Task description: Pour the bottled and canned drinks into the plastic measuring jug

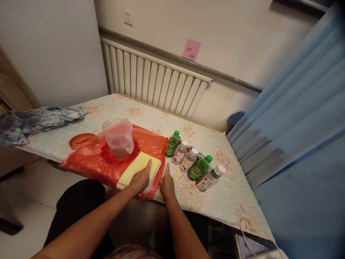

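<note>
Paper (139,162) laid on red plastic (93,163), probably spread to guard the cloth (151,116); jug (116,139) at 11 o'clock, 5 bottles (189,160) at 3. Paper seemingly steadied by left hand (140,178); pinch cannot be told. Right hand (167,182) held alongside, at 4; nothing seen gripped, spread unclear.

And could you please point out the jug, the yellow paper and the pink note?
Jug (116,139): head view, on the front of its body.
Yellow paper (136,166): head view, on its top face.
Pink note (191,49): head view, middle of its face.
</note>
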Demonstrator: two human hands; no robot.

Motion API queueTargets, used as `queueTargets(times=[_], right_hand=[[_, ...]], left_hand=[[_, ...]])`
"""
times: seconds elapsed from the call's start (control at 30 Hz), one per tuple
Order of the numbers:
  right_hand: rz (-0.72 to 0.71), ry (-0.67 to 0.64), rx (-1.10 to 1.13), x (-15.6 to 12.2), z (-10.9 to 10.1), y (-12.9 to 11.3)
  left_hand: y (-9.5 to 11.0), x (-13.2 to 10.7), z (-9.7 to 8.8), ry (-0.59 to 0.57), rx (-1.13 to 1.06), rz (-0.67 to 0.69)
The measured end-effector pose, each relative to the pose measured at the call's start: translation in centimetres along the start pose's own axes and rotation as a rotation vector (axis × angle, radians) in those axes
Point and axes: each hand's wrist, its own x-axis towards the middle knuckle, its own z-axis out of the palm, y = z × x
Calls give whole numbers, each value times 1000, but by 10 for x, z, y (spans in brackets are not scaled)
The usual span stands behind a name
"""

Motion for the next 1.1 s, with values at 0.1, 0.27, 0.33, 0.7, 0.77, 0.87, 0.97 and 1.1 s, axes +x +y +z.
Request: queueTargets(times=[0.1,0.27,0.33,0.7,0.77,0.87,0.97,1.1], right_hand=[[-7,15,1,0,1,1],[6,0,-47,0,1,0],[10,-9,-63,0,1,0],[39,-60,-162,2,2,2],[40,-63,-165,2,2,2],[32,-57,-158,2,3,3],[26,-47,-152,1,2,3],[29,-49,-136,2,1,1]], left_hand=[[0,-1,0,3,1,8],[-1,-1,1,13,8,20],[0,-1,1,11,14,20],[-1,-1,2,8,54,21],[-2,0,3,11,55,23],[-3,0,4,20,55,30],[-5,1,5,25,56,33],[-6,1,7,31,58,38]])
